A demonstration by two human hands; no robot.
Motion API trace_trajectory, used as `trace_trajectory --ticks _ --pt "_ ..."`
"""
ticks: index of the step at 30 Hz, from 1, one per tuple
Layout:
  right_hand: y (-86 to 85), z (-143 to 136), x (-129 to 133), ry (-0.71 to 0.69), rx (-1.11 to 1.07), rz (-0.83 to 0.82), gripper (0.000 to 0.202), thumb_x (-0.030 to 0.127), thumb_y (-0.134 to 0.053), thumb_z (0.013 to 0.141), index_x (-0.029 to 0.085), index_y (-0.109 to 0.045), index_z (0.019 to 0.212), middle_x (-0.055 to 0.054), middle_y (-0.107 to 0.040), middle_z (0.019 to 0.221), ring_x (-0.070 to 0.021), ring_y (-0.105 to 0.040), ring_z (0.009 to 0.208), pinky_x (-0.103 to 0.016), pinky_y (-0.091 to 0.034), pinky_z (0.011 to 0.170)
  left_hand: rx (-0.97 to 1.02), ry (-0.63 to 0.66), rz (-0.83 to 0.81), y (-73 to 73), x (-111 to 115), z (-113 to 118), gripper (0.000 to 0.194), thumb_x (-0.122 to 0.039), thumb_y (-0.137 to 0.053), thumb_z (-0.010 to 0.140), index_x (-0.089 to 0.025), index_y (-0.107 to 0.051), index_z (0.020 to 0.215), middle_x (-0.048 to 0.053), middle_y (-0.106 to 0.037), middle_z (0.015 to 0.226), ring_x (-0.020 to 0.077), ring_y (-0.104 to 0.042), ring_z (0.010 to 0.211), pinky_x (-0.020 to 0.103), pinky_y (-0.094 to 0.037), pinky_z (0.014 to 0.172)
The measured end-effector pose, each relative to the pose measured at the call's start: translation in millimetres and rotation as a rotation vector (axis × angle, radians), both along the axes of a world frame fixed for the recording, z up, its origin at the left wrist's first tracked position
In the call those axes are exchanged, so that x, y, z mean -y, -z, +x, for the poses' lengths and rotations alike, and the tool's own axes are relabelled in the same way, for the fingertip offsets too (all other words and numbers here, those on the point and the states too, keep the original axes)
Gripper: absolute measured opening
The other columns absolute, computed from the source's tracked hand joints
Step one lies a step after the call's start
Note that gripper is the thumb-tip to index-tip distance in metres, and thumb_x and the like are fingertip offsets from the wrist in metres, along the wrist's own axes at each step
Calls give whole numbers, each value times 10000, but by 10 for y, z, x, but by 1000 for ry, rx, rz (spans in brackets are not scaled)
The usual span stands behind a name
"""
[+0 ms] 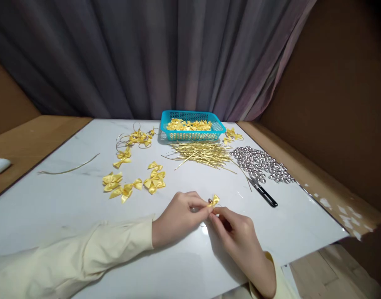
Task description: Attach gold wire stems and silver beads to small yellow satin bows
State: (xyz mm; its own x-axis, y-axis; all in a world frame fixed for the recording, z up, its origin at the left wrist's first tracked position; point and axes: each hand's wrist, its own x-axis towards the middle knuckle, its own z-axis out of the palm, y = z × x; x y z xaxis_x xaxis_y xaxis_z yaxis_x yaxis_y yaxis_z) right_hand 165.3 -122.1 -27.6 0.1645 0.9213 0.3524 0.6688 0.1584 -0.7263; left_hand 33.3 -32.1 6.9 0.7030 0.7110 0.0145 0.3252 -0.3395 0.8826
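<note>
My left hand (189,211) is closed in a pinch on a small yellow ribbon bow (215,200), just above the white tabletop. A shiny silver bead (210,201) sits against the bow at the fingertips. My right hand (237,230) is also closed, its thumb and forefinger pinching right below the bow, touching the left fingertips. A thin wire tie (203,225) curves out beneath the fingers; most of it is hidden by them. Left of the hands lie several loose yellow bows (155,179).
A blue basket (220,124) of yellow bows stands at the back. Before it lies a pile of gold ties (203,153). Silver beads (262,164) and black-handled scissors (265,194) are at right. Bows with looped ties (139,137) lie back left; a single tie (69,169) lies farther left.
</note>
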Motion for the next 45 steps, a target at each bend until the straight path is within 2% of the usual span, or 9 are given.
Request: trace_trajectory --ticks 6,11,20,28,39,45 --pt "17 11 0 0 -8 5 224 218 -418 871 152 -625 817 4 -575 570 -97 -466 446 -196 -348 471 -10 28 -60 -32 -12 4 204 -218 -543 779 -144 -726 731 43 -629 724 146 -593 721 233 -455 669" --pt "-8 36 23 7 -166 -112 262 281 -447 856 148 -633 727 19 -518 500 -91 -410 423 -201 -310 443 -13 99 -92 -57 -16 -7 213 -244 -534 791 -160 -729 779 47 -625 770 153 -590 770 242 -450 706" --pt "-94 41 37 17 -278 -243 314 342 -476 828 126 -638 666 9 -501 517 -90 -355 470 -211 -280 463 -27 78 -141 -73 0 5 222 -255 -531 792 -148 -722 751 47 -619 757 159 -578 764 254 -442 696" --pt "-129 38 29 15 -345 -263 308 344 -486 817 124 -635 660 21 -460 513 -89 -337 487 -206 -269 465 3 90 -58 -54 7 -6 195 -234 -553 781 -153 -731 776 47 -607 730 149 -572 730 255 -444 676" --pt "-164 54 20 13 -373 -259 290 331 -499 805 129 -638 650 18 -478 519 -93 -358 492 -203 -288 476 32 63 62 -20 41 0 184 -216 -565 782 -155 -730 834 56 -598 736 146 -560 694 264 -451 642" --pt "-150 62 6 39 -433 -268 284 352 -525 793 129 -679 710 11 -507 532 -98 -366 499 -207 -302 473 61 58 103 -38 38 2 187 -232 -555 792 -187 -733 826 44 -596 709 143 -559 699 255 -446 637"
